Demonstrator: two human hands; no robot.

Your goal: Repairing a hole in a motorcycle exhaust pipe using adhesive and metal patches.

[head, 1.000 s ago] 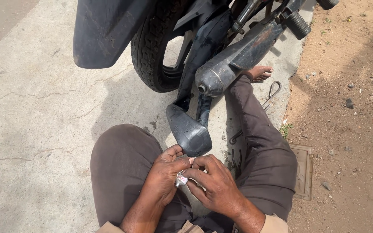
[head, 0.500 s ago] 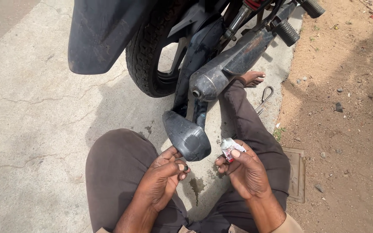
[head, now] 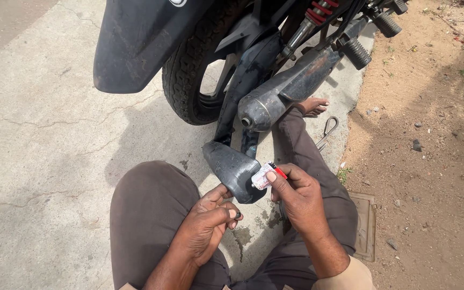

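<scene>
I sit on concrete behind a black motorcycle. My right hand (head: 296, 196) pinches a small white tube with a red cap (head: 267, 175), its tip against the lower black plastic guard (head: 232, 169) that hangs below the rear wheel. My left hand (head: 208, 220) is curled just under that guard, and a tiny dark piece (head: 238, 215) sits between its thumb and fingertips. The black exhaust pipe (head: 272, 99) runs above my hands, and the rear tyre (head: 189, 80) stands behind it.
The black rear mudguard (head: 135, 45) overhangs at top left. My bare foot (head: 313, 105) rests under the exhaust, with a bent metal wire clip (head: 327, 130) beside it. A square metal cover (head: 365, 225) lies at the concrete's edge, and sandy dirt (head: 430, 134) with small stones spreads to the right.
My hands were together over the small tube, then parted. My right hand carried the tube up to the guard, while my left hand stayed low and curled under it.
</scene>
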